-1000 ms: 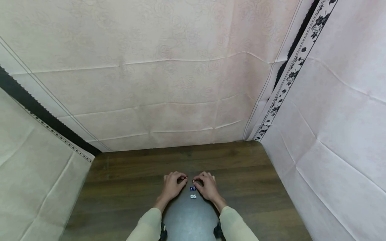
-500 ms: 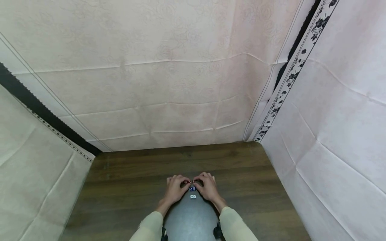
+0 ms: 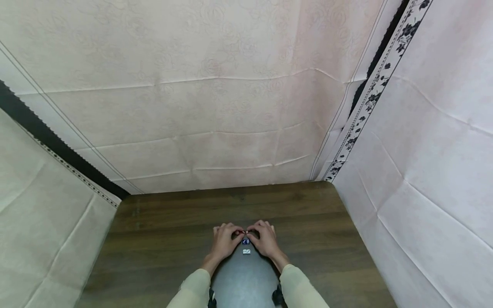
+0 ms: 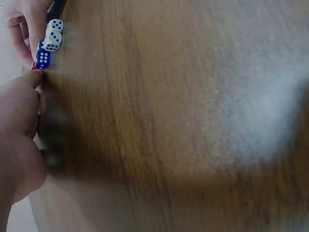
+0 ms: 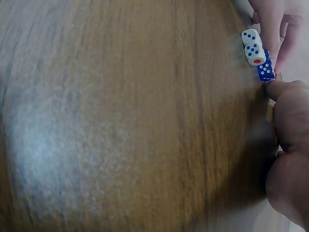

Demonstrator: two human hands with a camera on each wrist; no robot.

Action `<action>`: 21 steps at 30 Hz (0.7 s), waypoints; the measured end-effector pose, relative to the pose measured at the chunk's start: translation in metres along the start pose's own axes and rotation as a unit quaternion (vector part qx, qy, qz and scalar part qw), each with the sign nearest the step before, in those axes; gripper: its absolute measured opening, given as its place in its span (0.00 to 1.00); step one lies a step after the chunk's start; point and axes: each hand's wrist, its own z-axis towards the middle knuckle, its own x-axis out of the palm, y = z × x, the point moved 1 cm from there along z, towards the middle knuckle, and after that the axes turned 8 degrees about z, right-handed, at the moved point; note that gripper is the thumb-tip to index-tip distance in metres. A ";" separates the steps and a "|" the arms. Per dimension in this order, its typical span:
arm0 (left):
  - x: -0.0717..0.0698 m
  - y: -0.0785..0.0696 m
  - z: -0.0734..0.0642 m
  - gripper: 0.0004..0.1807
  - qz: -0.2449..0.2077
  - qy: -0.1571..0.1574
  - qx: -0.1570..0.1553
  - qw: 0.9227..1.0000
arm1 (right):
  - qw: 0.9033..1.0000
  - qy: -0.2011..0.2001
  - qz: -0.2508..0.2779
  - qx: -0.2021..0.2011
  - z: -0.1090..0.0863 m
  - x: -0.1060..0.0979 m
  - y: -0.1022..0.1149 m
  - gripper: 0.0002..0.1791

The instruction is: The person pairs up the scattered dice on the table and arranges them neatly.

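My left hand (image 3: pixel 224 240) pinches a small red die (image 3: pixel 243 232) between thumb and forefinger. Facing it, my right hand (image 3: pixel 265 239) pinches another red die (image 3: pixel 247 232), and the two dice sit side by side, seemingly touching. Just nearer to me lies a pair of blue dice (image 3: pixel 245 241) with white pips. Nearer still is a pair of white dice (image 3: pixel 246 251), side by side; the right wrist view shows blue pips and one red pip on these white dice (image 5: pixel 254 53). In both wrist views the fingers mostly hide the red dice.
The dice lie on a brown wood-grain table (image 3: pixel 173 214), whose near middle looks grey and shiny. Pale patterned cloth (image 3: pixel 231 107) hangs behind the table's far edge, and more cloth (image 3: pixel 431 149) hangs along the right side. Cloth (image 3: pixel 38 192) also covers the left side.
My left hand has moved right and slightly nearer to me with its red die, closing the gap to the die in my right hand. The right hand has stayed nearly still.
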 end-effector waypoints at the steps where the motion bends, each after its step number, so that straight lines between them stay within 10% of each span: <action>1: 0.000 0.000 0.000 0.04 -0.001 -0.002 0.002 1.000 | 1.000 0.000 0.000 0.001 0.000 0.000 0.000 0.07; 21: 0.002 0.003 0.001 0.05 -0.009 0.002 0.005 1.000 | 1.000 0.012 0.003 0.020 0.002 -0.001 0.002 0.08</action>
